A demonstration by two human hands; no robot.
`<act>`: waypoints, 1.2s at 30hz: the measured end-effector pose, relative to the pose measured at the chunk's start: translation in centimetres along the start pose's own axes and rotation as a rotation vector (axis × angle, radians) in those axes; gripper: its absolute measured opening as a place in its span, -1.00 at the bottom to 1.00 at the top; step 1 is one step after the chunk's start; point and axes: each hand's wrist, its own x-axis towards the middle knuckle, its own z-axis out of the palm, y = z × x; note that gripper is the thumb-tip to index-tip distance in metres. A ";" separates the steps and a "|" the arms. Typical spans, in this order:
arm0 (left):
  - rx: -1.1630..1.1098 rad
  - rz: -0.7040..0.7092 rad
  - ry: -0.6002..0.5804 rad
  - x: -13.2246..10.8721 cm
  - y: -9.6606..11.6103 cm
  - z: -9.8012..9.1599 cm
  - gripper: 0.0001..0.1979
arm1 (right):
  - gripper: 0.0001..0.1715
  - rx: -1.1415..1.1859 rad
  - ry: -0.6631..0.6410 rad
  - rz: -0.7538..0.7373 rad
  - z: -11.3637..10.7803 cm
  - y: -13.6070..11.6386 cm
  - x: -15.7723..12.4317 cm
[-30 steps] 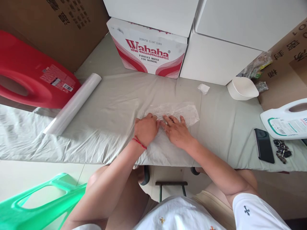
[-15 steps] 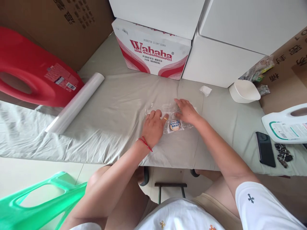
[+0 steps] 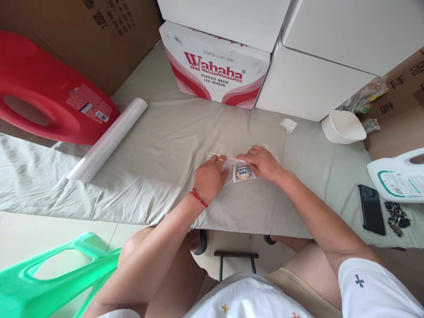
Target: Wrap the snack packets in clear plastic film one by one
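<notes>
- The left hand point(image 3: 208, 179) keeps a closed grip: its fingers curl onto the clear film point(image 3: 216, 157) at the left side of the small packet point(image 3: 241, 172).
- The right hand point(image 3: 263, 163) reaches across from the right with bent fingers, its tips down on the film above the packet. Whether this grip pinches the film or only presses it, I cannot tell.
- The packet lies flat on the table point(image 3: 165, 132) between the two hands, under the film and near the front edge.
- What could go wrong: the film looks thin and clingy, so a loose fold may stick to itself or bunch up. A hard tug could tear it, or drag the light packet along the cloth.
- The cloth is wrinkled and hangs over the edge — a pull towards the body could slide the packet off.
- Nothing stands between the hands and the packet.
- Well apart to the left lie a roll of film point(image 3: 109, 140) and a red jug point(image 3: 49, 106).
- Behind stand a printed box point(image 3: 215, 73) and white boxes point(image 3: 311, 84), with a crumpled scrap point(image 3: 289, 125) and a white bowl point(image 3: 342, 126) in front of them.
- Far right — a phone point(image 3: 371, 209), keys point(image 3: 397, 216) and a white jug point(image 3: 397, 179).
</notes>
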 end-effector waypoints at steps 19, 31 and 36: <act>-0.710 -0.020 -0.063 4.6 -4.5 0.9 -0.11 | -0.44 -0.184 0.170 -0.195 3.2 0.6 -2.8; -0.340 0.512 -0.029 2.7 -7.6 -0.4 -0.77 | -0.66 -0.284 0.207 0.057 2.5 1.3 -6.2; -0.115 0.483 -0.148 2.2 -7.2 -1.1 -0.82 | -0.65 -0.231 0.187 0.040 2.3 2.2 -8.8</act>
